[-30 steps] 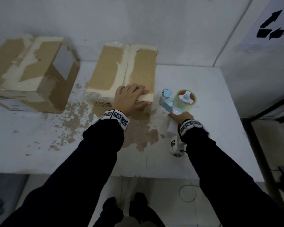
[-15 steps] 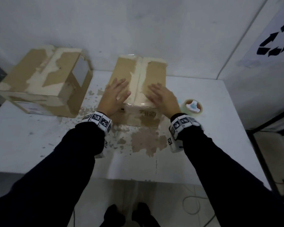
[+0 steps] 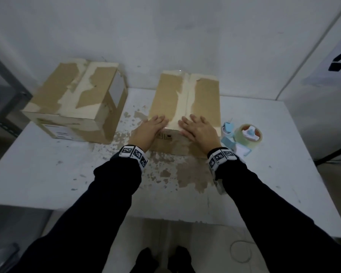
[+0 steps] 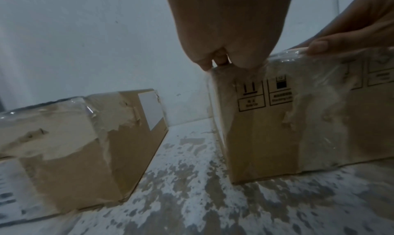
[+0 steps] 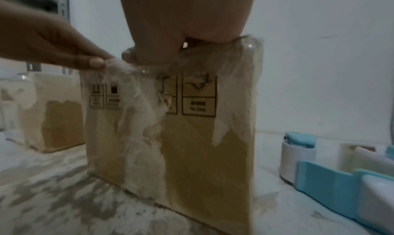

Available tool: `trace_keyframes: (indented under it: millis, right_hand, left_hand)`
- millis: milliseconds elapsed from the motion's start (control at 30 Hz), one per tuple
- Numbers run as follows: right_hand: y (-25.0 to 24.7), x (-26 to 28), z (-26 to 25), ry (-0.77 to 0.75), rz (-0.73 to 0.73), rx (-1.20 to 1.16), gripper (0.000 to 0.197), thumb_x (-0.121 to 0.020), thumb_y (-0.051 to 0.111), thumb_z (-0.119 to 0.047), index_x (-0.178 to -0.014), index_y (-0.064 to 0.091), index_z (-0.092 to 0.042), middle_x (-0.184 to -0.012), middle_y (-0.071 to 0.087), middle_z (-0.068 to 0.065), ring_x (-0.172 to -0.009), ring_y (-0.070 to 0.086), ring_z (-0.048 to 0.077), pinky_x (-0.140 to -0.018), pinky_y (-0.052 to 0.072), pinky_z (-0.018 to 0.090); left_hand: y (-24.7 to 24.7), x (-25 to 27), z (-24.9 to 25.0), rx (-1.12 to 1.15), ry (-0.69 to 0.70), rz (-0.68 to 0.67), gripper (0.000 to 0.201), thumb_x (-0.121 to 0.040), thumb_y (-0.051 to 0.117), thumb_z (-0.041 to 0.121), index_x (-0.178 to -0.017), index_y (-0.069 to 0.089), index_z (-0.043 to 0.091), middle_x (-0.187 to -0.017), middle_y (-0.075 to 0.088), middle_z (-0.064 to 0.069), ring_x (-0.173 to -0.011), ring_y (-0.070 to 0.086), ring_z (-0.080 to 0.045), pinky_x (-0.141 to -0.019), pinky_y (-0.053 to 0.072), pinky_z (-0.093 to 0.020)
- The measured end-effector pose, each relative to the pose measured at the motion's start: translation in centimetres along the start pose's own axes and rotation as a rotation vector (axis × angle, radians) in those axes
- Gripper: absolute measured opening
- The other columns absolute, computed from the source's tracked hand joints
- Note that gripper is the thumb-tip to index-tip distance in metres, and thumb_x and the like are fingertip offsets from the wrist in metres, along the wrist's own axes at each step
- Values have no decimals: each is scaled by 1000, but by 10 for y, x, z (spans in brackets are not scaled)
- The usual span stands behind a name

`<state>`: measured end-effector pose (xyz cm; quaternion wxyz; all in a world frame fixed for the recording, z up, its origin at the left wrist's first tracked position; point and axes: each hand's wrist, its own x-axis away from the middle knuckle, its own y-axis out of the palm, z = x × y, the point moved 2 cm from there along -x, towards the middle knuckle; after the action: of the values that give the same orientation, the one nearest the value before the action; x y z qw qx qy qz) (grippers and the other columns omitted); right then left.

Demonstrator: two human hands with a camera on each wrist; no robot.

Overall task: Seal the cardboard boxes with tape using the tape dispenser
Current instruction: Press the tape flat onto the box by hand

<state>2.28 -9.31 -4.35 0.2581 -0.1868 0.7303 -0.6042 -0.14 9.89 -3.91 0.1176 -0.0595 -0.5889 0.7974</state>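
- the middle box stood on the white table against the wall, its top seam covered by a clear strip of tape that ran over the near edge and down the front face.
- your left hand lay flat on the near left of that lid, fingers straight, pressing the tape and gripping nothing.
- your right hand lay flat on the near right of the lid in the same way, fingers spread and holding nothing; in the right wrist view the thumb pushed the tape at the top front edge.
- the step looked like smoothing down the strip you had just laid, so this box seemed close to sealed.
- the tape dispenser lay on the table just to the right of the box, untouched by either hand.
- the second box sat well apart to the left; clear tape showed over its near edge too, but i could not tell if its seam was fully closed.
- next, i judged, you needed to rub out the wrinkles on the front face, then reach right for the dispenser if the other box needed a strip.
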Motion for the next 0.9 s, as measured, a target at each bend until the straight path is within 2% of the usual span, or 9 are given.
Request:
trace_keyframes:
  millis: [167, 333, 433, 533, 600, 667, 800, 900]
  right_hand:
    - [0, -1, -21, -36, -17, -19, 51, -94, 32, -34, -132, 55, -9, -133, 58, 13, -121, 58, 32, -99, 45, 49]
    - [2, -1, -27, 5, -80, -7, 46, -92, 37, -30, -123, 64, -9, -124, 65, 14, -110, 64, 35, -89, 51, 50]
    - [-1, -1, -30, 2, -90, 2, 51, -94, 29, -33, -131, 57, -11, -134, 58, 13, -121, 57, 33, -98, 46, 49]
    - [-4, 8, -21, 42, -107, 106, 49, -93, 33, -31, -131, 57, -12, -132, 60, 10, -117, 61, 30, -93, 48, 52]
    - [0, 20, -8, 80, -77, 117, 49, -94, 33, -31, -134, 54, -12, -135, 58, 9, -120, 58, 30, -95, 43, 58]
    - [4, 27, 2, 89, -77, 108, 51, -95, 27, -30, -137, 50, -12, -140, 53, 9, -126, 53, 32, -101, 36, 60]
    - [4, 21, 7, 68, -113, 46, 55, -96, 20, -33, -144, 40, -16, -147, 45, 10, -134, 43, 35, -108, 32, 50]
    - [3, 25, 9, 60, -117, 48, 64, -90, 6, -35, -151, 23, -21, -157, 26, 8, -145, 23, 28, -116, 16, 46]
  left_hand:
    - [3, -1, 0, -33, 5, 28, 49, -100, 28, 6, -147, 25, 20, -156, 18, -2, -144, 16, -20, -114, 12, -36]
    - [6, -2, -1, -28, 4, 48, 49, -100, 30, 7, -146, 26, 20, -156, 19, -1, -144, 16, -19, -115, 12, -37]
    - [5, -3, -2, -25, -8, 12, 48, -100, 30, 8, -147, 24, 20, -156, 17, -1, -145, 14, -18, -115, 10, -36]
    - [5, -2, -2, -17, 6, 17, 49, -100, 28, 6, -147, 23, 21, -157, 16, 0, -145, 13, -18, -115, 10, -38]
    - [5, -2, -3, -15, 6, 9, 50, -100, 28, 4, -147, 22, 21, -157, 15, 0, -145, 13, -18, -115, 10, -37]
    - [6, -3, -3, -10, 3, 7, 52, -100, 27, 1, -147, 22, 21, -157, 14, 0, -145, 12, -18, -116, 9, -37]
    - [6, -4, -3, -9, -5, 11, 53, -100, 27, 0, -147, 22, 21, -157, 14, 1, -145, 11, -17, -116, 7, -36]
    - [6, -4, -4, -10, 4, 12, 55, -98, 27, -3, -148, 21, 21, -157, 13, 0, -145, 11, -17, -116, 8, -38]
